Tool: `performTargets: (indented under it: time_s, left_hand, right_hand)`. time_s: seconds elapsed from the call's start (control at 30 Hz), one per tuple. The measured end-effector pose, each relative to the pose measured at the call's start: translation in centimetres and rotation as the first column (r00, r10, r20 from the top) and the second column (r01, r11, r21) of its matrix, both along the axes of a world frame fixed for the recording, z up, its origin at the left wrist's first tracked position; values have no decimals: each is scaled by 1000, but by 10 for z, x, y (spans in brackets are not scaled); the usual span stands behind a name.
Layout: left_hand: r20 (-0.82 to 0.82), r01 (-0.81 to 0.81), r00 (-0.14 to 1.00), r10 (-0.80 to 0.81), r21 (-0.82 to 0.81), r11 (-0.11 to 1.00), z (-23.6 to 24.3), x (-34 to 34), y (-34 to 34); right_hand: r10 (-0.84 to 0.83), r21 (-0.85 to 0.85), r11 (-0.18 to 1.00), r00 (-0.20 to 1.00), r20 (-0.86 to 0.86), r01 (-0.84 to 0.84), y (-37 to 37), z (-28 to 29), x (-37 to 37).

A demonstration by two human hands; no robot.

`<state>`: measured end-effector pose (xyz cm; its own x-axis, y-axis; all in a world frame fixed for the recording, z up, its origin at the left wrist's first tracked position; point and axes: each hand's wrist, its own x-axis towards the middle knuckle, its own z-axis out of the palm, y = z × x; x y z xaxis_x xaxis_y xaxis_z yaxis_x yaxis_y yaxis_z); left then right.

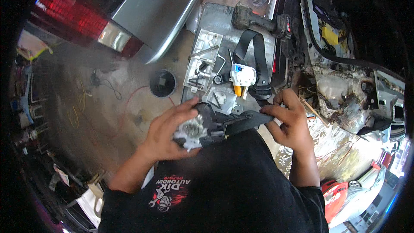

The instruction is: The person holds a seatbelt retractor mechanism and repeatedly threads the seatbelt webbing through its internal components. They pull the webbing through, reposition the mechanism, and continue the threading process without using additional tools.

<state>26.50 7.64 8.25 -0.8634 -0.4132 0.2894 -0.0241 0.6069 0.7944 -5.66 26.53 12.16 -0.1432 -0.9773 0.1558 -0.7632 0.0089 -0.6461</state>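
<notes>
My left hand [164,133] is wrapped round a seat belt retractor [192,129] in front of my chest. Its black housing shows a pale metal and white mechanism, somewhat blurred. From it a black belt strap [246,122] runs right to my right hand [292,123], which pinches it between thumb and fingers. Just beyond, on the work table [213,13], lie a white and blue round part [243,75] with an orange piece, and a looped black belt [258,45]. A clear plastic tray [222,97] with small dark parts sits near the retractor.
A cordless power tool [261,21] lies at the table's far end. A compartment box [200,67] holds small hardware beside a hex key [221,64]. A dark bucket [163,83] stands on the floor at left. A grey car panel [159,8] and stripped car body [340,86] flank the table.
</notes>
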Motion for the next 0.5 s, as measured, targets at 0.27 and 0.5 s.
performTargets:
  time_s: [0.27, 0.5]
  left_hand:
    - [-112, 58, 985, -132, -506, 861, -6, 23, -10]
    - [13, 291, 932, -362, -623, 726, 45, 7, -31]
  right_hand:
    - [133, -197, 972, 991, 0, -131, 7, -8, 13]
    - [136, -230, 964, 991, 7, -131, 20, -17, 15]
